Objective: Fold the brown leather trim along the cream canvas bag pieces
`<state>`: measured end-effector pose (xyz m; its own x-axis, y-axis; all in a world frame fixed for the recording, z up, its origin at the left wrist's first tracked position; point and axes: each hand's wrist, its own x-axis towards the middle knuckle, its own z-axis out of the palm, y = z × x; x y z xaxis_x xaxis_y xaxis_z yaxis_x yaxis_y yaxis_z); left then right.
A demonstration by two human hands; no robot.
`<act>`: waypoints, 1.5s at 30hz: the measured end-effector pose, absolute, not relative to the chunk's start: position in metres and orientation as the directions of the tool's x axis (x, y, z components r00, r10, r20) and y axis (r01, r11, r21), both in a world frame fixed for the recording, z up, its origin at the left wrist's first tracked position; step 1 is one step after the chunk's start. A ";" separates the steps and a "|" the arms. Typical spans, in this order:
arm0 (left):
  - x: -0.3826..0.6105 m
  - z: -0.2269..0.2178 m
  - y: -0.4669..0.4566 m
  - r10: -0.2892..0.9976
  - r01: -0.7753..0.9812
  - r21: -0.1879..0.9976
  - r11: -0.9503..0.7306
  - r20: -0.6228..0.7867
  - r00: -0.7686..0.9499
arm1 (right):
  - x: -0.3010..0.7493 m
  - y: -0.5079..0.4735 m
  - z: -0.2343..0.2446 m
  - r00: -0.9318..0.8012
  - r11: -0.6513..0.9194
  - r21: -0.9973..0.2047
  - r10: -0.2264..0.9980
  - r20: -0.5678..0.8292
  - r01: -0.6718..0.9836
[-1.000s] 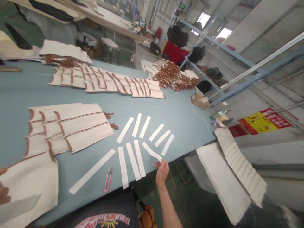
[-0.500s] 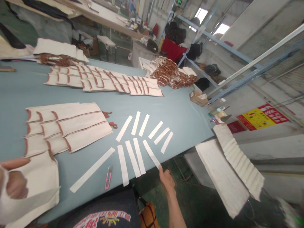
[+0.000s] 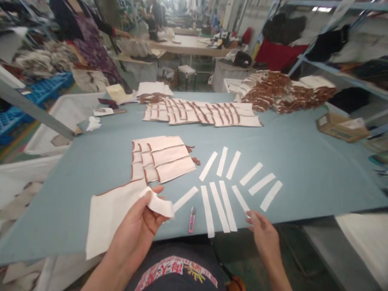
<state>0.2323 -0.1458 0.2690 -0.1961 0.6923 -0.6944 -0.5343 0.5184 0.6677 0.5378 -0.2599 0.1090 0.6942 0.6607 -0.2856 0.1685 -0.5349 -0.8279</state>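
Note:
My left hand (image 3: 140, 224) pinches the curled end of a white strip (image 3: 160, 205) over a cream fabric panel (image 3: 109, 214) at the near edge of the blue-grey table (image 3: 303, 161). My right hand (image 3: 263, 234) hovers at the table's front edge with fingers loosely apart, its fingertips beside the nearest of several white strips (image 3: 241, 199) laid out in two rows. Small pink thread snips (image 3: 191, 220) lie between my hands. A stack of cream pieces with brown edging (image 3: 163, 159) sits just beyond my left hand.
A long row of brown-edged cream pieces (image 3: 203, 113) lies across the far side of the table, with heaped piles (image 3: 281, 91) at the far right. A cardboard box (image 3: 341, 126) sits at the right edge. A person in dark patterned clothing (image 3: 91, 40) works at the back left.
The view has swung left and centred on the table. My left hand has come into full view holding the white strip's end. My right hand has left the strip it was laying down.

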 end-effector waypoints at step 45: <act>0.226 0.239 -0.229 0.930 0.344 0.880 -0.327 0.234 0.284 | 0.388 -0.231 0.256 -0.259 -0.344 -0.922 0.920 -0.293 -0.178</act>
<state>0.2261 -0.2295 0.2389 0.2837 0.9298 0.2344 0.3444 -0.3269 0.8801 0.3876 -0.2312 0.2555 -0.2586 0.9204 -0.2932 -0.1783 -0.3438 -0.9220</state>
